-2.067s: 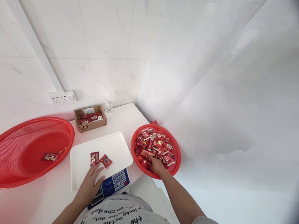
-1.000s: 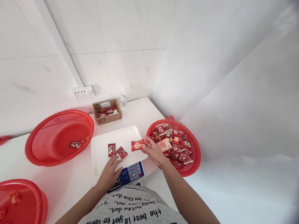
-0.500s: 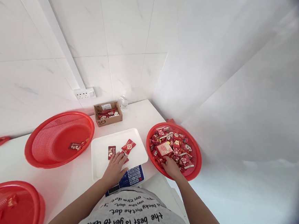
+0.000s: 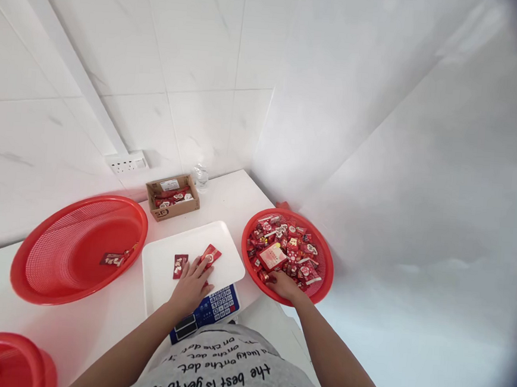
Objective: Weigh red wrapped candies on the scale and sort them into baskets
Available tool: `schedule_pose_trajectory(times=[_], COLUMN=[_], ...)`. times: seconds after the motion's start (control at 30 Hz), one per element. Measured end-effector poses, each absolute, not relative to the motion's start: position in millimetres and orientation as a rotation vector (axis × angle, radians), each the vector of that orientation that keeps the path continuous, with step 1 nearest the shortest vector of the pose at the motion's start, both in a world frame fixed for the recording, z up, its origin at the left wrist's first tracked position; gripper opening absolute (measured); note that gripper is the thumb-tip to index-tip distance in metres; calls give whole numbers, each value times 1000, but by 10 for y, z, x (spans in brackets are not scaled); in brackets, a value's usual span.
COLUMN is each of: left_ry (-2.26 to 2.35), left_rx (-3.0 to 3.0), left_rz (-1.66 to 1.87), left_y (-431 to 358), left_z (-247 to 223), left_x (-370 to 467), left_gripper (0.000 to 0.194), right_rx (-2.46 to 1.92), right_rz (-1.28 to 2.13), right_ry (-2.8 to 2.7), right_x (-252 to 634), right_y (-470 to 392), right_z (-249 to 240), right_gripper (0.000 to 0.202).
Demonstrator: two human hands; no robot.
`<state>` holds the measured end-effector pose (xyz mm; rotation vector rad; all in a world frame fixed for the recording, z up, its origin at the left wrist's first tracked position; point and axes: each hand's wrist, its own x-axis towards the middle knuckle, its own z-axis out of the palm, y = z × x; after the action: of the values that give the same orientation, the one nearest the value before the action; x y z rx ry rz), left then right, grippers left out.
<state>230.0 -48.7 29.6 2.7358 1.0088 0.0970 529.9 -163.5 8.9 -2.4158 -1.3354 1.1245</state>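
My left hand [image 4: 191,283] lies with its fingers spread over the white tray [image 4: 158,269] of a scale, its fingertips touching a red packet [image 4: 211,253]. A dark red packet [image 4: 180,266] rests just left of those fingers. My right hand [image 4: 282,283] reaches into the front of the right red basket [image 4: 325,282], which holds several red-wrapped packets. Its fingertips are bent down among the wrappers beside a pale pink square packet [image 4: 272,255]; what they grip, if anything, is hidden. The blue keypad [image 4: 220,304] of the scale shows beside my left hand.
A cardboard box [image 4: 174,209] of red packets stands behind the tray, with a clear plastic item [image 4: 201,176] beside it. On the left are a large red basket [image 4: 26,270] with a few packets and another red basket [image 4: 43,367]. A socket [image 4: 126,162] is on the wall.
The view has shifted, so everything sits further left. My left hand has moved up onto the red packet with its fingers more spread. My right hand stays in the basket.
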Motion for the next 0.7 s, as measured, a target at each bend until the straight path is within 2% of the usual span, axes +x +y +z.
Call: schedule_pose_trajectory(times=[0.13,0.37,0.57,0.7], left_ry=[995,1029,1059,1069], left_rx=[2761,2742,2648,2628], left_rz=[212,353,440,511], left_y=[-544,-686,-792,-797], left_z=[243,278,312,342], left_x=[2128,2016,1961,1933], left_gripper=[39,38,34,31], right_rx=[-2403,-2372,-2293,-2139], right_rz=[1183,1183,1230,1384], right_ry=[-1322,-1231,-1224,-1184], right_x=[5335,5274,5255,5249], right_y=[-1658,-1574,-1549,-1596], right_z=[138,104,209,413], right_gripper=[27,45,29,40])
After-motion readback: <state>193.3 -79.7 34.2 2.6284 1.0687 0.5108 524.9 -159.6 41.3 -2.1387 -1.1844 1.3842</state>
